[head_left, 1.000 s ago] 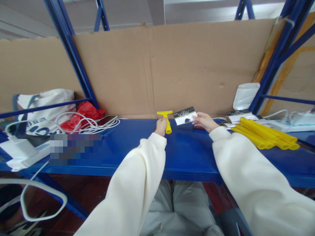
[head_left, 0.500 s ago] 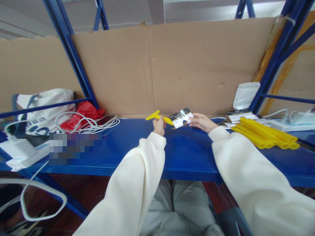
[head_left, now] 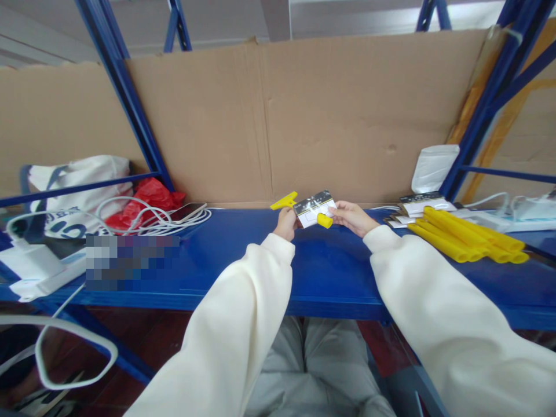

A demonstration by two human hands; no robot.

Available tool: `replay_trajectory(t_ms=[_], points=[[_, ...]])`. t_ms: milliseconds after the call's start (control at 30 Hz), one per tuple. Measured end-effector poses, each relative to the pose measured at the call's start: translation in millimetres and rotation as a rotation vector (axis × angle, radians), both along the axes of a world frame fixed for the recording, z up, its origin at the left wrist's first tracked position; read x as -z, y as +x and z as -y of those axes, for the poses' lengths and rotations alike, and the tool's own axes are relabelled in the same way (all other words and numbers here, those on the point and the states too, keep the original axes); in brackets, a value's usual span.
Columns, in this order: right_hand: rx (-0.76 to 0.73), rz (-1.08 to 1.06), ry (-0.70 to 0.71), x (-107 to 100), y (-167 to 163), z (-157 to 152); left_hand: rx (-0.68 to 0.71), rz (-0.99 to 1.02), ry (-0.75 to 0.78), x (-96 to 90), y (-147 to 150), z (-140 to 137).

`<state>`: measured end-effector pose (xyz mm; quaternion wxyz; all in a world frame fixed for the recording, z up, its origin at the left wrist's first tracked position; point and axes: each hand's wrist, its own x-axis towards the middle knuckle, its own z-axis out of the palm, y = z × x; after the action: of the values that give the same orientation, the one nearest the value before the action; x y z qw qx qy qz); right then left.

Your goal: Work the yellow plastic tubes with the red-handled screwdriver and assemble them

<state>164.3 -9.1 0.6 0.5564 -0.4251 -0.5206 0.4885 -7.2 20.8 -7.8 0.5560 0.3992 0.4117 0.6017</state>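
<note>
A person in cream sleeves stretches both arms over a blue shelf [head_left: 330,272], hands meeting near its far edge before a sheet of cardboard [head_left: 339,121]. The left forearm climbs from the lower left toward the middle, its cuff ending at the wrist; the left hand [head_left: 286,224] is upright and curled, with its fingers closed on a yellow tool [head_left: 284,201] beside the left edge of a black-and-white card [head_left: 310,216]. How each of those fingers lies cannot be told, as the card and the hand itself hide part of the grip. The right forearm slants in from the lower right, and the right hand [head_left: 351,218] reaches leftward with thumb and fingers pinching the card's right edge.

The tool is held above the shelf, between the hands: its crosspiece juts out above the left hand, the card covers its middle, and its round end shows at the card's lower right, near the right fingertips. The card is tilted, its right side higher.

Beyond the right forearm, yellow tubes [head_left: 469,236] lie in a heap on the shelf, just in front of a stack of cards [head_left: 425,206]. At far left sit white cables [head_left: 150,219] and a red bag [head_left: 150,197].
</note>
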Motion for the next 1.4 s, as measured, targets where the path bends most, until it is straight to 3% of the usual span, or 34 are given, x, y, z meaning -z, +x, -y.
replay_trajectory(t_ms=[733, 933, 1400], points=[[0.088, -0.031, 0.034, 0, -4, 0, 0.119, -0.134, 0.144, 4.0, 8, 3], [0.125, -0.054, 0.085, 2, -5, -2, 0.116, -0.206, 0.081, 1.0, 9, 3], [0.178, -0.099, 0.101, 4, -10, -1, 0.112, -0.098, 0.095, -5.4, 8, 11]])
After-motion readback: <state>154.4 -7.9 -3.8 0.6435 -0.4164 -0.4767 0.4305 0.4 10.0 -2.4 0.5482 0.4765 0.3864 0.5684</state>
